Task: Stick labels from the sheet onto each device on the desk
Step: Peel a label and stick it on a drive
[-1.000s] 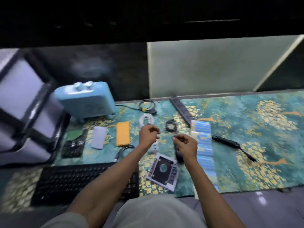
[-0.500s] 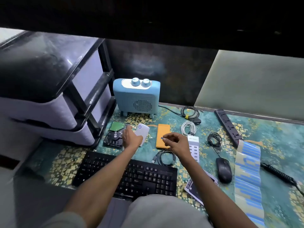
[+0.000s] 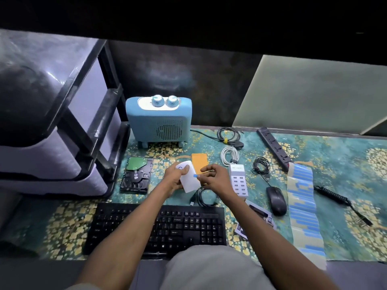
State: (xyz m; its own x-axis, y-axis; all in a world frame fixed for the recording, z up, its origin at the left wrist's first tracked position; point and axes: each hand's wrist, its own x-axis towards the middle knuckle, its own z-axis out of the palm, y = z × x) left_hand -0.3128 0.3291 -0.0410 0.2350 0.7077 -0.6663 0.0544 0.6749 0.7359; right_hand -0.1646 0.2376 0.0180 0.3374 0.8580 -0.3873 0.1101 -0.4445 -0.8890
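Gripping a small white rounded plastic device (image 3: 187, 178) in our left hand (image 3: 173, 178), we hold it lifted above the patterned teal-and-gold desk mat (image 3: 345, 164), while our right hand (image 3: 213, 178) pinches a small blue label (image 3: 195, 176) against its right edge. Nearest us lies a black keyboard (image 3: 159, 227), with a coiled black USB cable (image 3: 204, 196) just beyond it, below our hands. To the right sit a black mouse (image 3: 276, 200) and the long label sheet with rows of blue stickers (image 3: 303, 210). A white multi-port USB charger (image 3: 238, 182) lies just beside our right hand, a bare hard drive with a green circuit board (image 3: 136, 174) to the left. Behind the hands lies an orange rectangular power bank (image 3: 199, 162). Farthest back stand a light-blue heater with two knobs (image 3: 158, 120) and a black power strip (image 3: 274, 147).
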